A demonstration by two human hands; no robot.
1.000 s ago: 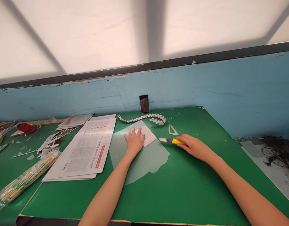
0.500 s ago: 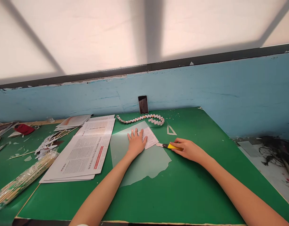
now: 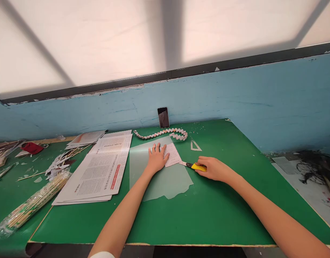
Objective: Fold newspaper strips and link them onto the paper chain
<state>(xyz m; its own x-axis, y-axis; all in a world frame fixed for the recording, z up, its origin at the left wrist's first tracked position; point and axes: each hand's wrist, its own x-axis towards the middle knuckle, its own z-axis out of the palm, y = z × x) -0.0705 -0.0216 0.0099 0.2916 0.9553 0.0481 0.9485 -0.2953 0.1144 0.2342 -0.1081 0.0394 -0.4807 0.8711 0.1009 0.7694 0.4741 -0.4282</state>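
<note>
Our left hand [image 3: 156,161], fingers spread, steadies the printed paper [image 3: 173,156] and translucent sheet [image 3: 165,183] on the desk [image 3: 221,215] while our right hand [image 3: 215,168] pinches a yellow cutter [image 3: 198,167], blade by the paper's corner, where steadiness seems needed

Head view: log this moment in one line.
left hand: flat on small printed paper | right hand: holding yellow-handled cutter, blade at paper's corner

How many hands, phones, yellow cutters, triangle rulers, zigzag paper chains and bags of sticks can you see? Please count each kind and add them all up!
Hands: 2 (left hand, right hand)
Phone: 1
Yellow cutter: 1
Triangle ruler: 1
Zigzag paper chain: 1
Bag of sticks: 1
Total: 7
</note>
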